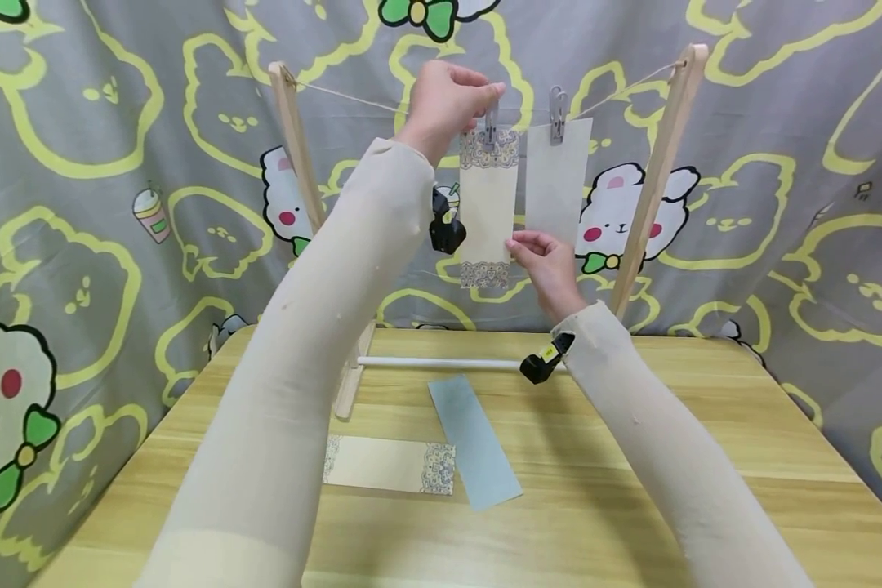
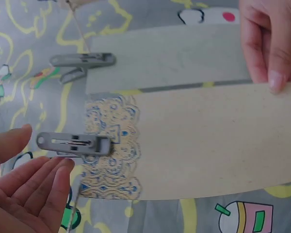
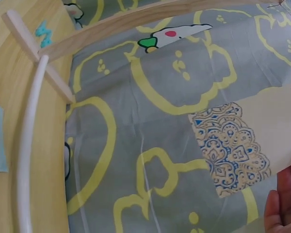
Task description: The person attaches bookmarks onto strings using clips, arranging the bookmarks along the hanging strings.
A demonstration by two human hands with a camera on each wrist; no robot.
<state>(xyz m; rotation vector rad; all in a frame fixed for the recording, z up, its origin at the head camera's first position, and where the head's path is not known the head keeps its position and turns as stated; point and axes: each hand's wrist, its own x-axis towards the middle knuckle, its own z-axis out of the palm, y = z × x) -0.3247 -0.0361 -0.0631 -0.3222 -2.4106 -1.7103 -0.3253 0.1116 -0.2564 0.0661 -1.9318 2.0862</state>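
A cream paper strip with blue lace-like ends hangs from the string, a grey clothespin clamped on its top. My left hand is at that clothespin's upper end; in the left wrist view its thumb and fingers are spread around it, not squeezing. Lower down, my right hand pinches the strip's right edge between thumb and fingers. Beside it hangs a plain pale strip under a second clothespin, partly behind my right hand in the left wrist view.
Wooden posts hold the string at both sides, joined low down by a white rod. On the wooden table lie another lace-ended strip and a light blue strip. A cartoon-print curtain stands behind.
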